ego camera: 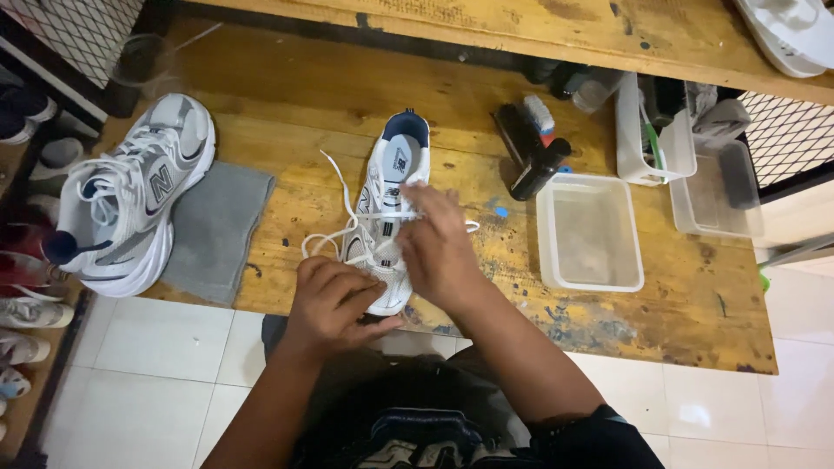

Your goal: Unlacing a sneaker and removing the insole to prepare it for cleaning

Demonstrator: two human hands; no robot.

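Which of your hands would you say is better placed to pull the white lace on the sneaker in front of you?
Probably the right hand: its fingers are at the white lace across the sneaker. The left hand rests lower, at the sneaker's toe end, seemingly steadying it.

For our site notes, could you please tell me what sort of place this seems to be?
Probably a shoe-cleaning or shoe-repair bench: a white and grey laced trainer under both hands on a worn wooden worktable, its mate beside a grey cloth, and a clear plastic tub.
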